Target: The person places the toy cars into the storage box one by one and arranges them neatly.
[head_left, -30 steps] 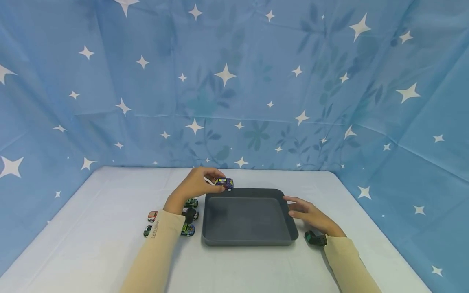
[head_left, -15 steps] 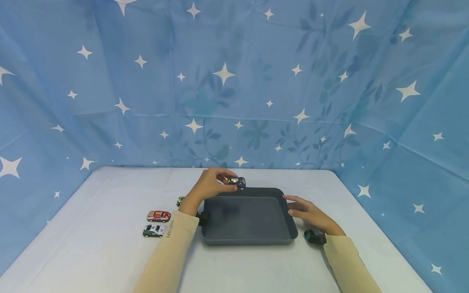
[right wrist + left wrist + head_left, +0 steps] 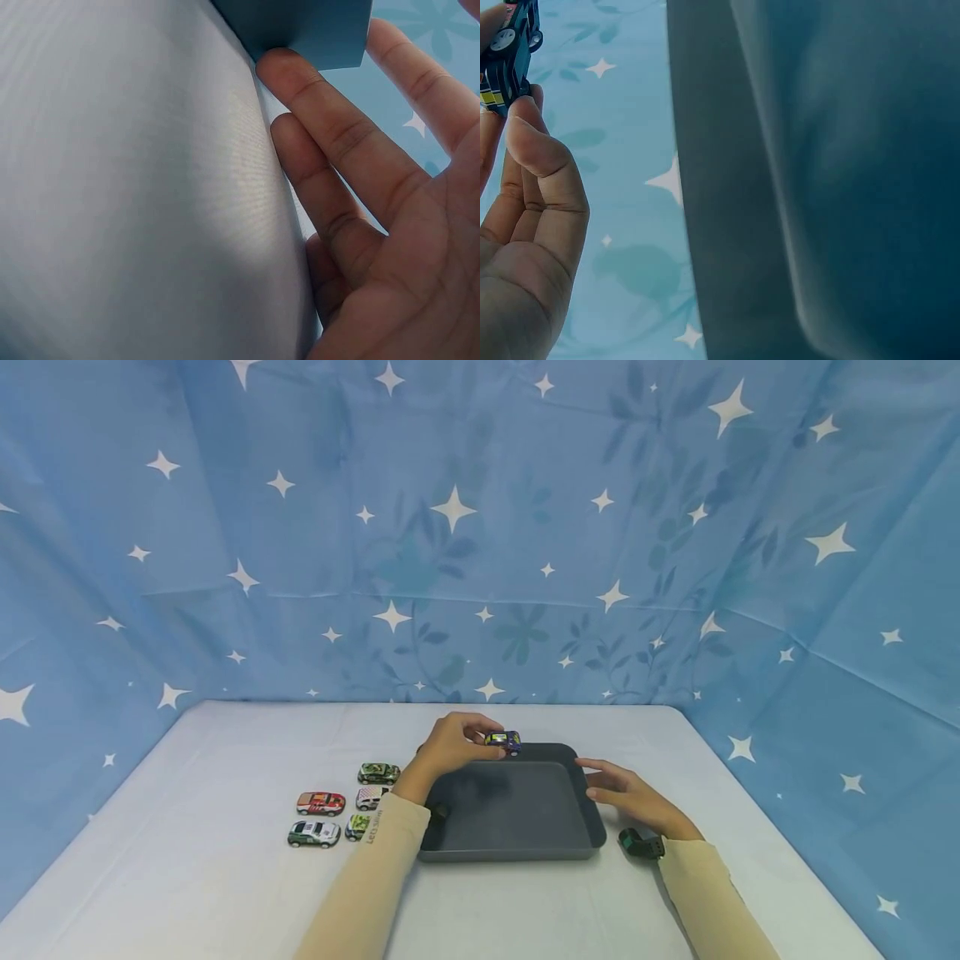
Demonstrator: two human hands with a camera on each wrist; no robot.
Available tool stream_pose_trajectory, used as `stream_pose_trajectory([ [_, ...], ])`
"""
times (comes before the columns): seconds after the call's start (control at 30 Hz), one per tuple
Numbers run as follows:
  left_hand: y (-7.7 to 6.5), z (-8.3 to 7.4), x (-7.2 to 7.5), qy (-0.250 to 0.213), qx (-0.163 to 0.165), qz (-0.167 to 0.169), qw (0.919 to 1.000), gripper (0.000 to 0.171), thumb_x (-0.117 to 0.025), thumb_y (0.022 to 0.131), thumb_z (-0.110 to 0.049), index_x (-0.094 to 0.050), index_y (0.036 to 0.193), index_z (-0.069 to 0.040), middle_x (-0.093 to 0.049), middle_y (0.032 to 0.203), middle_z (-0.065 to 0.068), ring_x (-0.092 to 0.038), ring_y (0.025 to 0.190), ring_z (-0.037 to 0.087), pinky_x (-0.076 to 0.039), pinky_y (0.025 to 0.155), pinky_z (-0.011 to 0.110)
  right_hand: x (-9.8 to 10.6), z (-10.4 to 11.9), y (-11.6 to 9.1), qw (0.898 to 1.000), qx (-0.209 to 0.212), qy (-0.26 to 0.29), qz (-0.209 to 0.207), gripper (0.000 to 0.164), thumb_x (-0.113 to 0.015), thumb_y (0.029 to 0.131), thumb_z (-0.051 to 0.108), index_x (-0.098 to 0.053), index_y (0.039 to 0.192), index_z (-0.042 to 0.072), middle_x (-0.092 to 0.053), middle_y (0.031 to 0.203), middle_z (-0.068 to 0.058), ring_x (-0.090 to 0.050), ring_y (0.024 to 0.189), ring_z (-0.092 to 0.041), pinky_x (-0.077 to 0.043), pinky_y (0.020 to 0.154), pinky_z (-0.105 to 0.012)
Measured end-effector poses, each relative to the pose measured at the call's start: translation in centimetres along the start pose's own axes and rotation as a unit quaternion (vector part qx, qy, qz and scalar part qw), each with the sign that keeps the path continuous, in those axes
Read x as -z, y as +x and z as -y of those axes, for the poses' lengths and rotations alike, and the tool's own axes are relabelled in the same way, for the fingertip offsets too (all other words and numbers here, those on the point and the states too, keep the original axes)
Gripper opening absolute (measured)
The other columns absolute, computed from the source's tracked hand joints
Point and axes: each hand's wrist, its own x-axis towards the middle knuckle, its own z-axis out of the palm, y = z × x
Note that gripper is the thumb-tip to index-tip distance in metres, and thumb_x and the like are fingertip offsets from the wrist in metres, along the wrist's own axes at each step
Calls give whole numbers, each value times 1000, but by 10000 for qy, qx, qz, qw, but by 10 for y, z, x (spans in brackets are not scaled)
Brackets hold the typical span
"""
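My left hand (image 3: 452,745) pinches a small purple-blue toy car (image 3: 504,742) between thumb and fingers, above the far rim of the dark grey tray (image 3: 510,855). In the left wrist view the toy car (image 3: 508,67) shows its wheels and a yellow patch, cut off by the frame's edge. My right hand (image 3: 633,797) rests at the tray's right side with its fingers extended. The right wrist view shows fingertips (image 3: 283,66) against the tray's outer wall (image 3: 315,34). The part of the tray's left side behind my left forearm is hidden.
Several toy cars stand left of the tray: a red one (image 3: 321,803), a white-and-green one (image 3: 314,834), a camouflage one (image 3: 378,773), a white one (image 3: 371,797) and a lime one (image 3: 357,827), partly behind the sleeve. A starry blue curtain (image 3: 450,568) hangs behind the white table (image 3: 187,860).
My left hand has carried the toy car to the right along the tray's far rim, uncovering more of the cars on the left. My right hand has stayed at the tray's side.
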Motion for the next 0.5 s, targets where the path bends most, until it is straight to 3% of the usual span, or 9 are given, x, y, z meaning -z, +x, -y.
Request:
stream_pose_trajectory([
  [0.17,3,3,-9,-56,63,34,10000,37,-92,88,-16,-82,122,-7,-77,107,7,-66,89,12,-56,76,32,-1,0,1,10000,5,26,3,64,-65,109,23,-41,164,0,-53,156,-31,-50,143,-52,-31,113,-82],
  [0.37,10,7,-21,-81,148,113,9998,37,-92,88,-17,-82,123,-8,-78,117,8,-66,93,13,-57,79,33,0,1,0,10000,75,-44,-15,64,-66,109,23,-42,164,1,-51,157,-31,-51,143,-52,-33,114,-79],
  [0.5,12,11,-29,-65,243,146,9996,36,-93,87,-17,-83,121,-9,-80,113,5,-66,91,11,-57,81,32,0,-1,0,10000,56,-32,-13,64,-66,109,23,-42,164,1,-49,159,-31,-50,144,-52,-32,114,-79],
])
